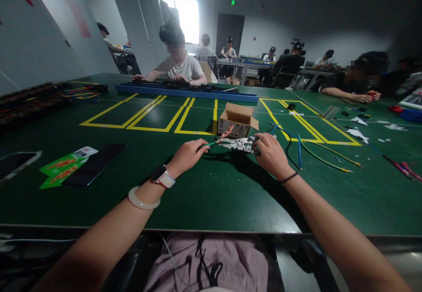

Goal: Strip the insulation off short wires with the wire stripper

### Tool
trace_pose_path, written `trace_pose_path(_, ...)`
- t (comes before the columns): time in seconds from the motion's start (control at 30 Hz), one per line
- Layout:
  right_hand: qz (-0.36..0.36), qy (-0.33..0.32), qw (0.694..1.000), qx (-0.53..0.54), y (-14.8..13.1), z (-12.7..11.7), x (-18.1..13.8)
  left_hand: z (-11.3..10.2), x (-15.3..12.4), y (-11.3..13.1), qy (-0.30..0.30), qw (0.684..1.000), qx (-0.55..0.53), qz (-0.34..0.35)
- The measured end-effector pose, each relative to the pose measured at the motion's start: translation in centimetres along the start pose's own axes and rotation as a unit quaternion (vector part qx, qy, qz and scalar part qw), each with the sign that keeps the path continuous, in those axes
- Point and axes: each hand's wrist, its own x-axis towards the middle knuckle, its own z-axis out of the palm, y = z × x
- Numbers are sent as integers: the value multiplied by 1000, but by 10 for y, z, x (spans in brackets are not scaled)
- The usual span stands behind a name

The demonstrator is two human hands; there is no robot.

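Observation:
My left hand [187, 155] is closed in a pinch on a green wire [211, 143] whose bare copper strands [227, 132] fan out at the far end. My right hand [271, 154] is wrapped round the handles of a silver wire stripper [238, 144], its jaws lying against the wire. Both hands hover just above the green table [214, 195], in front of a small open cardboard box [236, 122]. A watch and a pale bangle sit on my left wrist, a dark bracelet on my right.
Loose blue and green-yellow wires [316, 155] lie right of my right hand. A dark phone [94, 165] and a green packet [64, 166] lie at the left. Yellow tape rectangles [148, 118] mark the table. Other people work at the far side and right edge.

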Motion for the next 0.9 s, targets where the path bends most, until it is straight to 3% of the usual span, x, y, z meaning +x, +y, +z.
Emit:
trace_pose_path(0.23,92,-32,992,86,1,-2,2,3,-1,-2,77,997,-15,2)
trace_pose_path(0.4,104,-89,983,121,-5,-1,5,5,-2,2,105,994,-32,-2)
trace_pose_path(0.67,132,-157,971,127,-21,-2,9,10,-4,1,92,995,-19,-17)
trace_pose_path(0.9,128,-155,969,144,-31,-4,10,14,-5,0,79,996,41,-2)
